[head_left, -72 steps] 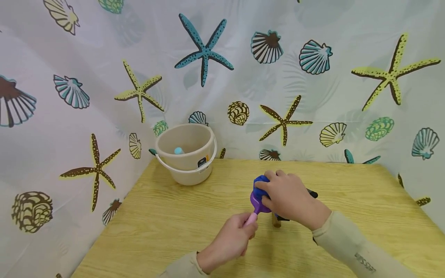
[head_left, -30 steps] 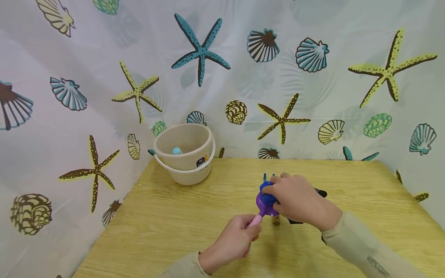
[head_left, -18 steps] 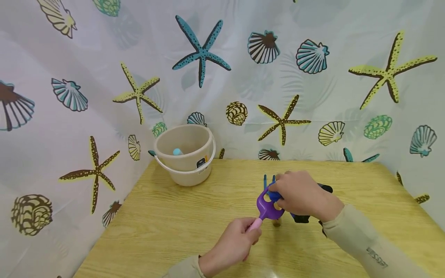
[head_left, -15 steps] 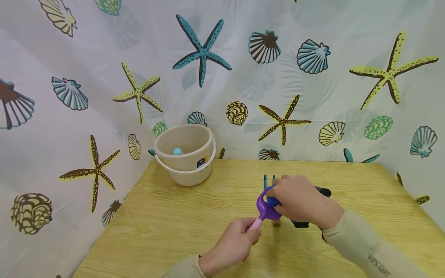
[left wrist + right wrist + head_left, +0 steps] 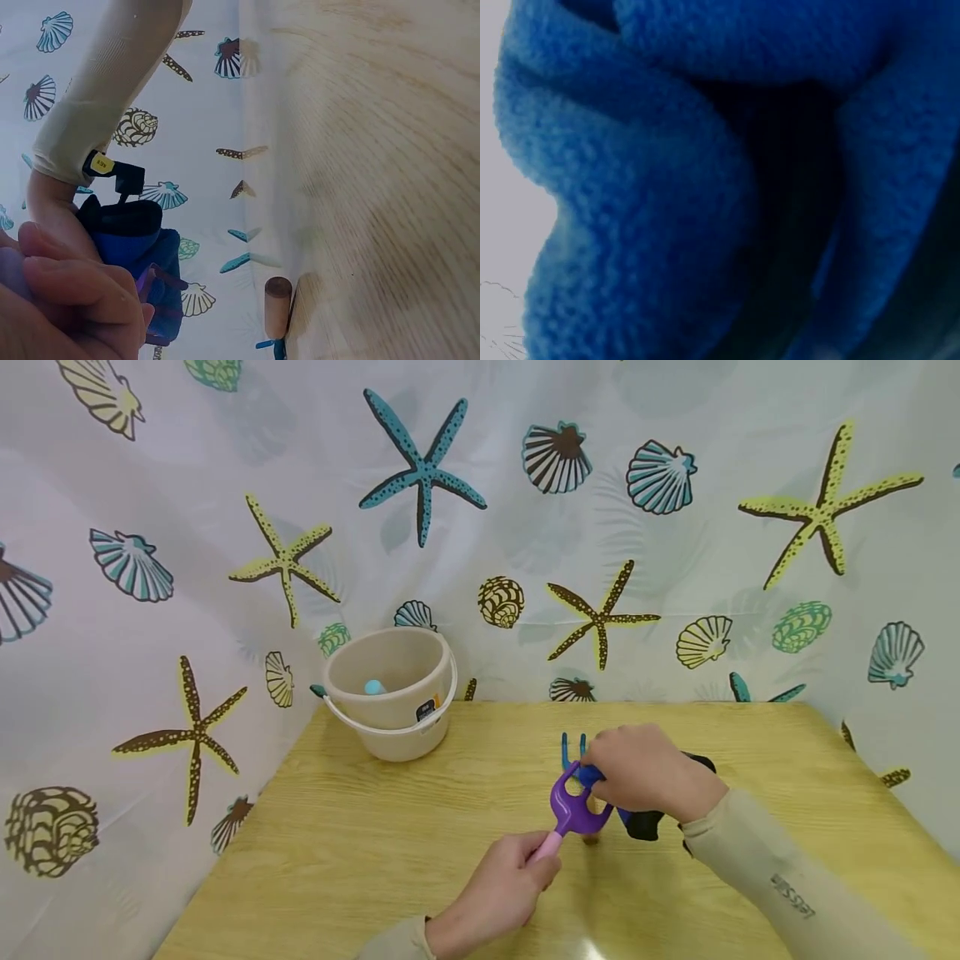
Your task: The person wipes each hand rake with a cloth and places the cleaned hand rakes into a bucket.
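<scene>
My left hand [image 5: 510,881] grips the pink handle of a small purple hand fork [image 5: 573,814], its pronged head tilted up and away. A fuzzy blue cloth [image 5: 590,775] is bunched in my right hand [image 5: 648,768], pressed against the fork's prongs. Blue and black folds of it hang below that hand. In the left wrist view, the cloth [image 5: 135,251] lies behind the purple prongs [image 5: 161,289], partly hidden by my left fingers. Its looped pile [image 5: 630,210] fills most of the right wrist view; the right fingers do not show clearly there.
Behind the hands, a blue pronged tool [image 5: 566,752] with a wooden handle [image 5: 277,307] lies on the wood-grain table [image 5: 360,843]. A beige bucket [image 5: 397,727] stands at the back left, a light-blue-topped item [image 5: 373,687] inside. A shell-patterned curtain [image 5: 510,543] surrounds the table.
The blue cloth, earlier bunched over the purple head, now sits at the prongs' right side, leaving more of the fork showing. Both hands shifted slightly right from the oldest frame.
</scene>
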Tool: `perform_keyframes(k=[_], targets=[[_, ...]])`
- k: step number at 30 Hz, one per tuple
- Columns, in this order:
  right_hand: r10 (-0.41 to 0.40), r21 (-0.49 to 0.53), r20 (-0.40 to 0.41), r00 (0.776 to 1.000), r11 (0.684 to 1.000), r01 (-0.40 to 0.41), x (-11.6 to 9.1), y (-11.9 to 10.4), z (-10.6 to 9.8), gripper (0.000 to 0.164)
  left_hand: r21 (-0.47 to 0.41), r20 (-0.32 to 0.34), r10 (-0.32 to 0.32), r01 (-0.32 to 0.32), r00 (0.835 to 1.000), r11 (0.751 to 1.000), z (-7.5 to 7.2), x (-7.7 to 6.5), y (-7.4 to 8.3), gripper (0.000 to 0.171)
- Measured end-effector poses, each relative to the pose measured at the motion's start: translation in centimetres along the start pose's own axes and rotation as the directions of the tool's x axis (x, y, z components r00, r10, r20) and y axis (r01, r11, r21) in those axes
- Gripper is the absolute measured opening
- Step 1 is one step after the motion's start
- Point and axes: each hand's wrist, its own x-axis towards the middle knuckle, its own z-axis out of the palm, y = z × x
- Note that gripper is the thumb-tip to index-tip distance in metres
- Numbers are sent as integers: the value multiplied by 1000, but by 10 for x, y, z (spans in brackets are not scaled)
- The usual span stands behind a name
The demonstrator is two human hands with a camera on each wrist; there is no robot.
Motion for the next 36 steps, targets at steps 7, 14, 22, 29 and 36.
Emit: perform_keyframes(k=[7,14,22,29,36], targets=[[-1,-7,1,1000,1000,1,-6,3,1,16,-12,6,-19,19,1000,1000,-2,-2,2,14],[-115,-100,-89,989,989,106,-17,-23,-4,7,-22,-15,-15,15,1000,1000,-1,4,2,15],[-125,-68,-126,984,991,118,-18,-28,-4,7,8,-21,18,-18,1000,1000,0,4,2,14],[-11,-62,-83,996,998,6,-14,-14,1,8,14,16,-5,5,1000,1000,2,-3,2,17],[8,-100,-96,995,995,-18,-14,-7,0,24,6,4,-25,25,1000,1000,0,-5,5,29]])
